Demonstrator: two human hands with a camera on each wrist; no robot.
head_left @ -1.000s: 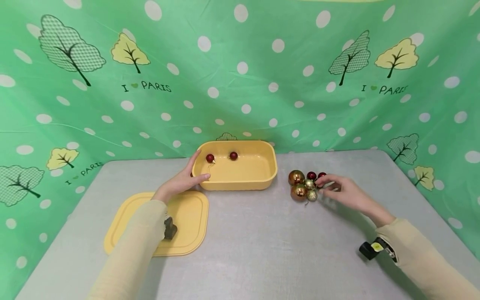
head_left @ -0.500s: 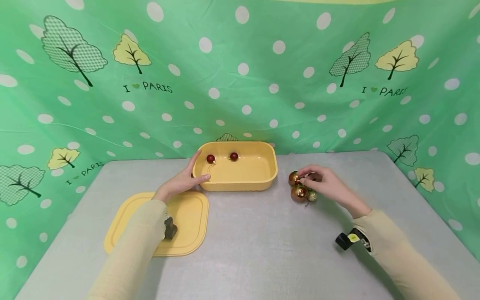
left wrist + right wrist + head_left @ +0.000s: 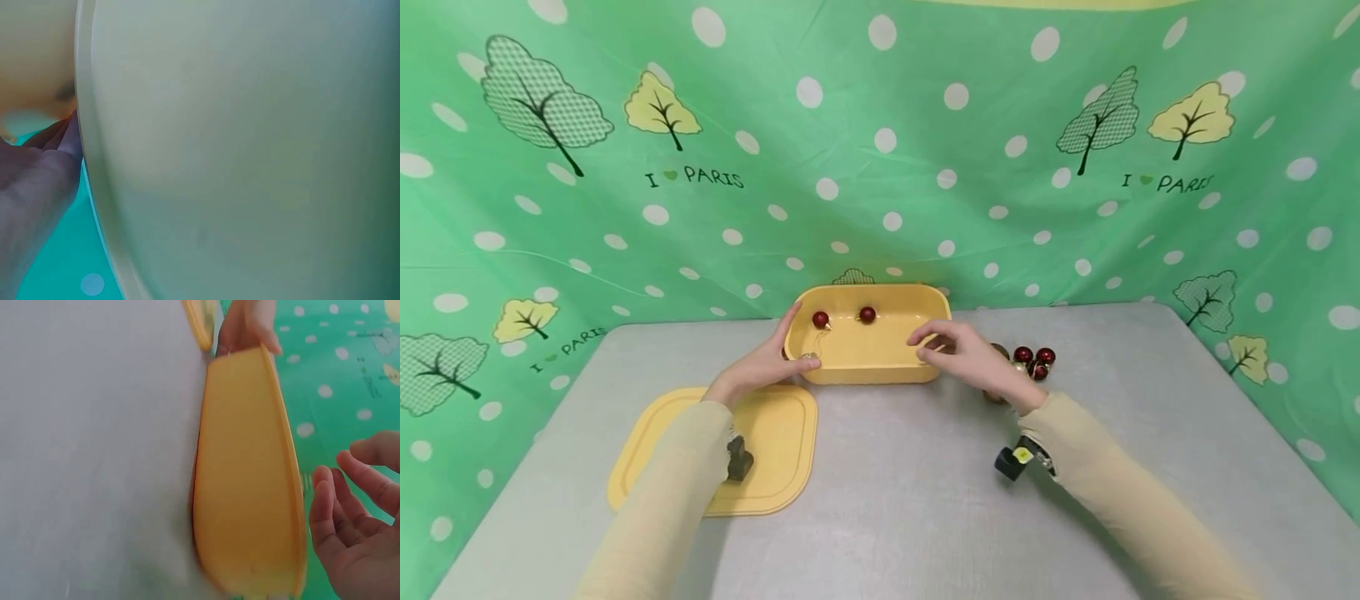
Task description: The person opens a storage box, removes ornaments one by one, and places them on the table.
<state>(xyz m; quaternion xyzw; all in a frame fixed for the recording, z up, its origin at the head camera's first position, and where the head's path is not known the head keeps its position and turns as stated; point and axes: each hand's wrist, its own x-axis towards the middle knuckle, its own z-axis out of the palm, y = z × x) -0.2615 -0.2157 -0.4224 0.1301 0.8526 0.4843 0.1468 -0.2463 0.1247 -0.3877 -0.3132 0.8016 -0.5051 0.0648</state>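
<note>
**Bent Fingers at the Box's Right End**

A person's right-hand grip [image 3: 958, 354], fingers bent and apart with nothing visible in it, hangs at the right end of a yellow box [image 3: 872, 377]. The left-hand grip [image 3: 763, 360] is clamped on the opposite end; the box's long axis runs between them. To the right on the surface [image 3: 887, 475], nearer the right hand, lie red baubles [image 3: 1023, 355] and partly hidden gold-brown ones [image 3: 996, 395]. The head view shows two red balls [image 3: 867, 315] inside; the right wrist view shows only the outer wall.
</note>
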